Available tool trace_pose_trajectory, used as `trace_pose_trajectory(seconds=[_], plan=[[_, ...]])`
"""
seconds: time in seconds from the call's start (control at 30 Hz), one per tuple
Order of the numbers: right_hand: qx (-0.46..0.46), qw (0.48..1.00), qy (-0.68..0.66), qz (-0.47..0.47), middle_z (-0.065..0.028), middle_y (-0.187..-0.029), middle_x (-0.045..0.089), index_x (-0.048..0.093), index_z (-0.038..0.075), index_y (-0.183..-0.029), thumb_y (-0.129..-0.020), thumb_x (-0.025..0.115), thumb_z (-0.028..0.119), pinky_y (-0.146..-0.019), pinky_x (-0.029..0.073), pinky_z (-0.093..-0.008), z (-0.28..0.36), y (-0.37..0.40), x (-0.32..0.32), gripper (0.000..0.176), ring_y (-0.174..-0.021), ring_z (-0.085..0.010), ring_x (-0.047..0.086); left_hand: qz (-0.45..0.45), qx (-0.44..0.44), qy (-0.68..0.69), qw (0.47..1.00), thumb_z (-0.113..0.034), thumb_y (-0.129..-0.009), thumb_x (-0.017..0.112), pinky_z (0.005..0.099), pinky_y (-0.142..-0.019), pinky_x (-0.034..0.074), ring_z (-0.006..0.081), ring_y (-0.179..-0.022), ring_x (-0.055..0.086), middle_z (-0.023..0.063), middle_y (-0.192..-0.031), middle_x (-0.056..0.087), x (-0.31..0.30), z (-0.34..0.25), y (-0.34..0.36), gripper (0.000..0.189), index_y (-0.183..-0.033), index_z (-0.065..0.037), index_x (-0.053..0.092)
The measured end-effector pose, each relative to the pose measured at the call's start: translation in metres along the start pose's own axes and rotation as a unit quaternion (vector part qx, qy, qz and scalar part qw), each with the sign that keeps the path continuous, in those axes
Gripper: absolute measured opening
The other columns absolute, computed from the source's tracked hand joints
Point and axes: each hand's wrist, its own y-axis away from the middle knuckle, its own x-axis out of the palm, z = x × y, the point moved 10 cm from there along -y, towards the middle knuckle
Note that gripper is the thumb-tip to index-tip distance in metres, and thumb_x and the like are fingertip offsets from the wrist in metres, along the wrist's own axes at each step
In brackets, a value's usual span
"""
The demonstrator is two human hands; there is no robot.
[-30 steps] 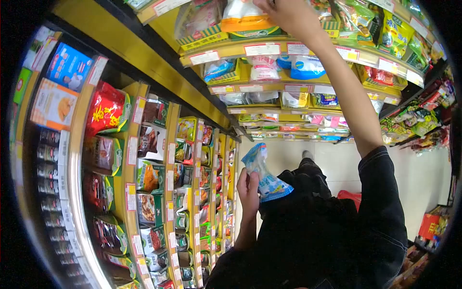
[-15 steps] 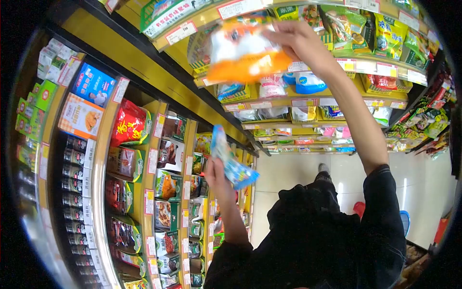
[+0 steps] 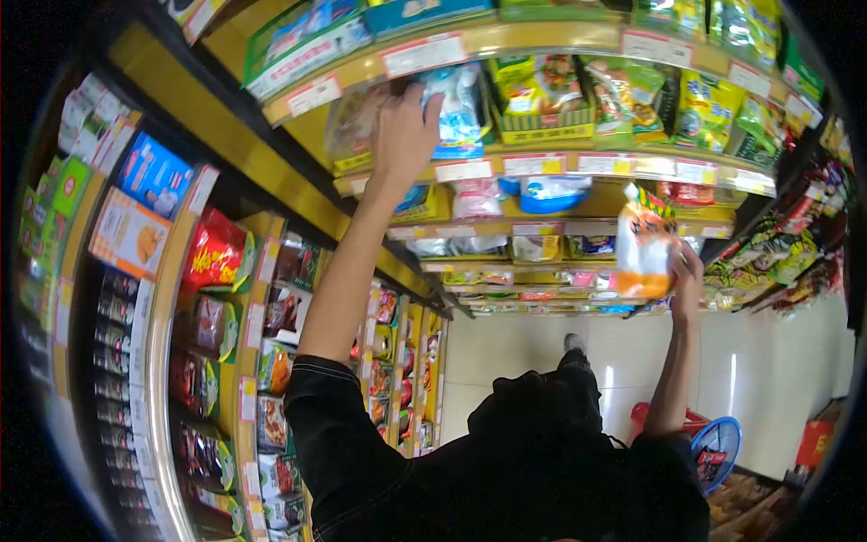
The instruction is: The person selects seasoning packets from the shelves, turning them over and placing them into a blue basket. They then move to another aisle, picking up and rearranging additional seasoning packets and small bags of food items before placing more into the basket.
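Note:
My left hand (image 3: 406, 131) reaches into the upper shelf ahead, its fingers closed at the left edge of an upright blue and white bag (image 3: 457, 110). Its fingertips are partly hidden among the packets. Just left of that hand stands a clear packet (image 3: 354, 126), partly covered by it. On the right, over the lower shelves, my right hand (image 3: 686, 271) grips an orange and white bag (image 3: 645, 246) by its side. That bag hangs upright, away from the shelf goods.
Yellow and green packets (image 3: 542, 86) fill the same shelf, behind price tags (image 3: 533, 165). Red packets (image 3: 217, 248) and dark jars (image 3: 113, 361) line the left shelves. A blue-rimmed basket (image 3: 739, 452) stands on the floor (image 3: 759, 361) at lower right.
My left hand has gone up and forward with the blue and white bag to the upper shelf. My right hand has drawn the orange and white bag down and right, away from that shelf.

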Motion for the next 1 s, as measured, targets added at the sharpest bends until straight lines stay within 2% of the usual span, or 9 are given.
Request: trace_pose_trajectory(seconds=[0.13,0.23,0.37,0.47,0.63,0.77,0.83,0.93,1.0], plan=[[-0.146,0.979,0.134,-0.053,-0.0015,-0.086,0.058,0.064,0.007,-0.102,-0.102,0.06,0.024,-0.057,0.043,-0.0315,0.005,-0.046,0.013,0.017,-0.068,-0.0152,0.056,0.0,-0.077,-0.118,0.99,-0.039,-0.102,0.052,0.059,-0.083,0.053,0.049,-0.087,0.068,0.0304,-0.092,0.07,0.03,0.014,-0.026,0.041,-0.108,-0.002,0.069],[-0.326,0.822,0.442,-0.153,-0.0107,-0.102,0.064,0.063,0.011,-0.108,-0.098,0.064,0.025,-0.066,0.056,-0.0418,0.041,-0.062,0.049,0.018,-0.081,-0.0359,0.069,-0.006,-0.055,-0.175,0.983,-0.042,-0.103,0.048,0.0596,-0.086,0.053,0.0464,-0.093,0.069,0.0257,-0.104,0.072,0.056,0.043,-0.045,0.044,-0.117,-0.005,0.067],[-0.213,0.802,0.554,-0.071,-0.0095,-0.105,0.066,0.065,0.014,-0.102,-0.096,0.065,0.029,-0.061,0.058,-0.0466,0.028,-0.093,0.081,0.016,-0.084,-0.0346,0.071,0.011,-0.078,-0.25,0.965,-0.046,-0.105,0.044,0.0656,-0.103,0.04,0.0452,-0.126,0.056,0.0289,-0.14,0.056,0.055,0.038,-0.033,0.054,-0.141,-0.007,0.051],[-0.251,0.783,0.561,-0.098,-0.0097,-0.099,0.063,0.058,0.011,-0.101,-0.099,0.058,0.027,-0.059,0.058,-0.0464,0.022,-0.085,0.085,0.016,-0.086,-0.0314,0.07,0.053,-0.123,-0.285,0.949,-0.05,-0.105,0.044,0.0642,-0.109,0.031,0.0422,-0.139,0.042,0.0228,-0.155,0.043,0.054,0.039,-0.025,0.061,-0.15,-0.009,0.044],[-0.249,0.841,0.472,-0.091,-0.0163,-0.102,0.058,0.049,0.004,-0.115,-0.103,0.053,0.023,-0.075,0.057,-0.0491,0.001,-0.066,0.08,0.023,-0.1,-0.0388,0.062,-0.087,0.016,-0.119,0.989,-0.035,-0.101,0.057,0.0569,-0.11,0.024,0.0353,-0.14,0.036,0.0138,-0.154,0.04,-0.004,-0.032,0.025,0.052,-0.148,-0.015,0.048],[-0.278,0.886,0.364,-0.076,-0.0272,-0.129,0.047,0.034,0.003,-0.15,-0.101,0.061,0.025,-0.088,0.053,-0.0502,0.029,-0.039,0.081,0.06,-0.104,-0.0485,0.056,-0.069,0.061,-0.082,0.992,-0.027,-0.098,0.061,0.0549,-0.111,0.024,0.035,-0.138,0.038,0.0105,-0.152,0.043,-0.016,-0.074,0.074,0.049,-0.146,-0.019,0.052],[-0.288,0.879,0.374,-0.065,-0.0232,-0.137,0.046,0.04,0.015,-0.152,-0.098,0.066,0.023,-0.09,0.055,-0.0473,0.037,-0.02,0.086,0.06,-0.105,-0.044,0.058,-0.05,0.05,-0.008,0.997,-0.021,-0.096,0.064,0.0533,-0.112,0.024,0.0346,-0.137,0.038,0.0138,-0.15,0.042,-0.013,-0.079,0.104,0.043,-0.139,-0.018,0.058],[-0.348,0.766,0.54,-0.016,-0.0156,-0.138,0.049,0.052,0.031,-0.146,-0.095,0.069,0.024,-0.088,0.057,-0.0438,0.035,0.006,0.11,0.054,-0.108,-0.0366,0.058,-0.02,-0.011,0.128,0.992,-0.015,-0.093,0.067,0.0524,-0.113,0.025,0.0351,-0.137,0.038,0.0168,-0.146,0.043,0.0,-0.088,0.176,0.035,-0.128,-0.014,0.064],[-0.311,0.751,0.581,-0.027,-0.0122,-0.136,0.051,0.056,0.039,-0.142,-0.093,0.071,0.026,-0.088,0.057,-0.0429,0.02,-0.013,0.108,0.053,-0.111,-0.0345,0.058,0.031,-0.063,0.215,0.974,-0.013,-0.091,0.068,0.0524,-0.113,0.026,0.036,-0.137,0.037,0.0179,-0.142,0.044,0.018,-0.107,0.233,0.029,-0.12,-0.01,0.067]])
